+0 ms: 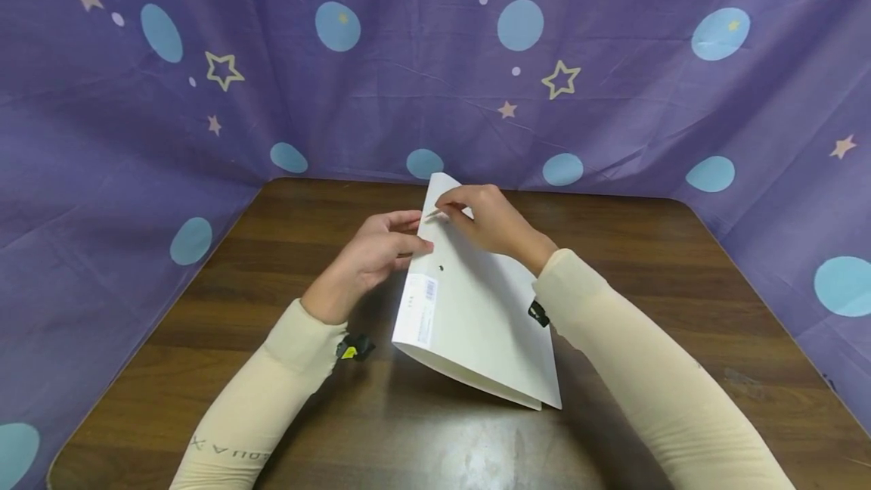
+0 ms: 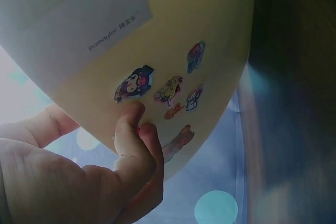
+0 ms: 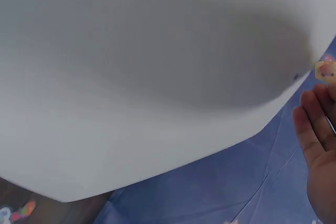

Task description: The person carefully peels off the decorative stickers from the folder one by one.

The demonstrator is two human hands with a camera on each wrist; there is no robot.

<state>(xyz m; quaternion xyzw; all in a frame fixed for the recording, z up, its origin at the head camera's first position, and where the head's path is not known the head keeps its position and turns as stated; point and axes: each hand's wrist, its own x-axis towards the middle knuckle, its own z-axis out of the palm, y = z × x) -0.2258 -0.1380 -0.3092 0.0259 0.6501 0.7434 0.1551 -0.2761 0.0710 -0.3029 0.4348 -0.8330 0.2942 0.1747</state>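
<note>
A thin white notebook stands tilted over the table, its cover bowed and a barcode label near the lower end of its left edge. My left hand grips that left edge, thumb at the barcode side. Several cartoon stickers show on the notebook's other face in the left wrist view. Higher up, my right hand pinches a small sticker against the edge. In the right wrist view this sticker is yellowish, just past the notebook's rim. A small dark mark sits on the white face.
The brown wooden table lies under both arms. A purple curtain with stars and blue dots hangs behind and at both sides. Dark straps with small devices sit at the wrists.
</note>
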